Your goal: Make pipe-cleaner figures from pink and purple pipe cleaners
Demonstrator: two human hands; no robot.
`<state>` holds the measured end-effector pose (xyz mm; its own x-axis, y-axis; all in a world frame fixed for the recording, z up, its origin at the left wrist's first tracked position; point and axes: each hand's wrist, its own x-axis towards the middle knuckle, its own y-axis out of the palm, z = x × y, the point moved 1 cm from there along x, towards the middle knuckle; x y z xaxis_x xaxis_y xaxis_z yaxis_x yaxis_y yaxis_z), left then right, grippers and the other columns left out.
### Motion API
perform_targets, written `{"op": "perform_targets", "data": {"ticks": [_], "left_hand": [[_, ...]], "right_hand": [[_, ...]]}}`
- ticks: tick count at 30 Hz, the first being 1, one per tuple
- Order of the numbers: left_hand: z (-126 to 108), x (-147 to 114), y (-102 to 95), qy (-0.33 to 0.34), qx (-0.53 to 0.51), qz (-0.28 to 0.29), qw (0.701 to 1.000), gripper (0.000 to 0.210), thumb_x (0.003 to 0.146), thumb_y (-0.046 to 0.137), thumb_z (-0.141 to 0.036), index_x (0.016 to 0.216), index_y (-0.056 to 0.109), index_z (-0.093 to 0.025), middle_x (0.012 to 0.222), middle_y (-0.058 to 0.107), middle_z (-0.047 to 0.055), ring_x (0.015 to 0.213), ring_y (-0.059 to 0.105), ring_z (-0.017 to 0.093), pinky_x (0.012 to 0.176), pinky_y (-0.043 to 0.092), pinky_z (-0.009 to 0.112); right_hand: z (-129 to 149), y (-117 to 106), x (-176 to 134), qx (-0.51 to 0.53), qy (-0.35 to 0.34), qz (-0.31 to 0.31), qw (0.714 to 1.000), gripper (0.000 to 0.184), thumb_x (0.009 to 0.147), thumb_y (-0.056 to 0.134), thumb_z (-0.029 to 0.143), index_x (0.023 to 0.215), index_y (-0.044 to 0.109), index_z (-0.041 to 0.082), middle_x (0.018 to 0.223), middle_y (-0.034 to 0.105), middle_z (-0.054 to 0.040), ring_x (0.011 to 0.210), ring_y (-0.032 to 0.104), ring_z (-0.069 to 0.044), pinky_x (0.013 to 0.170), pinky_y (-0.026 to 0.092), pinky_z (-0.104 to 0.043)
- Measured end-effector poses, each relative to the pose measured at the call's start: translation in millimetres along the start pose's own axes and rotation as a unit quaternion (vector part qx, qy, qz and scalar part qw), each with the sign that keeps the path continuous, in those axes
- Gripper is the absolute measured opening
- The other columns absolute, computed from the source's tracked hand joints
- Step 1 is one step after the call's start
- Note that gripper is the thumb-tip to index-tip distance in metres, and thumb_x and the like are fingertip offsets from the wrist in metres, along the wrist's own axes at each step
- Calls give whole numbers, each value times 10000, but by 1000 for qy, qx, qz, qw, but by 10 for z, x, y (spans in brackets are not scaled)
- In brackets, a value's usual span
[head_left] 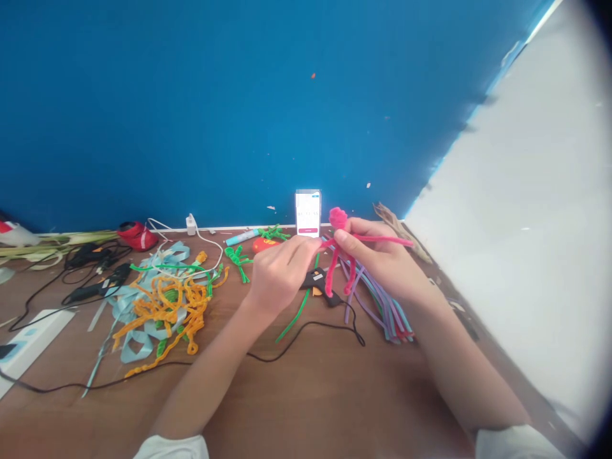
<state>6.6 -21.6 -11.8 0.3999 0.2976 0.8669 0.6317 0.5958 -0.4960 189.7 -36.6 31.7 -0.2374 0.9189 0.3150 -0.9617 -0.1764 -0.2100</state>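
Note:
Between my hands, above the table, is a pink pipe-cleaner figure (pixel 338 218) with a rolled round head and two legs hanging down. My right hand (pixel 377 252) pinches its body just under the head, and a straight pink stem sticks out past the fingers to the right. With closed fingertips my left hand (pixel 282 271) grips the pink arm on the figure's left side. Behind and below the hands lie a bundle of purple, blue and pink pipe cleaners (pixel 382 306) and a single green pipe cleaner (pixel 296 315).
A lit phone (pixel 308 213) leans against the blue wall. Green pipe-cleaner figure (pixel 236 258) lies left of my hands. Farther left are tangled orange pipe cleaners (pixel 176 306), light-blue ribbon (pixel 136 344), a white power strip (pixel 38 344) and a red tape roll-like object (pixel 137 236). Black cable (pixel 306 326) crosses the table.

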Motion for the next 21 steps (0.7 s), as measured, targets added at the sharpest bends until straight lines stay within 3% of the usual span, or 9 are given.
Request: {"op": "perform_targets", "data": {"ticks": [3,6,7,9,14,16,18,19,21], "left_hand": [[-30,18,11,-27,0,-5,1000,34,938,592,-180,912,611,-188,767,724,4,649,653,113,562,398,251],[-67,78,-6,-155,-138,50,977,176,955,576,-267,800,573,-184,658,664,-17,567,585,95,529,367,236],[-78,100,-14,-214,-219,84,948,204,958,570,-290,784,557,-184,637,644,-25,563,576,89,532,376,224],[-96,139,-28,-319,-379,133,858,245,950,577,-328,760,520,-183,610,606,-32,555,556,85,539,393,213],[-94,170,-12,-478,-662,150,558,311,913,594,-258,677,407,-177,468,287,-94,420,329,45,466,272,187],[-97,160,-11,-509,-709,150,464,319,896,590,-210,657,382,-174,478,208,-101,414,236,37,444,207,189],[-109,157,-31,-522,-731,150,413,334,887,588,-191,643,360,-176,482,174,-101,413,203,38,434,178,197],[-116,161,-47,-522,-735,154,404,341,890,584,-193,638,354,-178,480,170,-99,409,208,38,433,175,199],[-125,177,-80,-511,-732,164,420,326,902,575,-210,645,377,-175,468,182,-98,398,226,38,433,180,200]], "right_hand": [[-19,2,9,-11,-12,-14,1000,316,920,629,403,699,553,190,683,490,21,653,426,-126,605,335,-281],[-66,-15,22,-24,-15,-7,1000,261,926,622,394,765,590,191,707,517,19,650,456,-127,603,352,-285],[-83,-21,27,-24,-20,1,1000,245,931,614,394,794,600,191,719,525,18,648,467,-127,603,361,-286],[-110,-28,37,-24,-41,22,999,223,941,599,391,841,615,191,746,543,14,660,492,-130,611,381,-286],[-140,-31,71,-124,-157,9,980,149,954,590,311,867,610,192,742,571,13,665,498,-132,632,389,-285],[-139,-40,81,-200,-223,-2,954,133,959,575,269,850,600,196,742,575,2,697,504,-150,662,392,-299],[-130,-57,82,-253,-287,5,924,125,961,561,243,849,596,201,776,590,-21,769,527,-179,725,415,-323],[-124,-68,78,-267,-311,9,912,117,960,560,238,855,596,202,796,597,-32,801,535,-190,753,425,-335],[-111,-88,65,-279,-332,2,901,95,952,580,248,871,599,202,810,605,-40,819,537,-199,764,429,-341]]}}
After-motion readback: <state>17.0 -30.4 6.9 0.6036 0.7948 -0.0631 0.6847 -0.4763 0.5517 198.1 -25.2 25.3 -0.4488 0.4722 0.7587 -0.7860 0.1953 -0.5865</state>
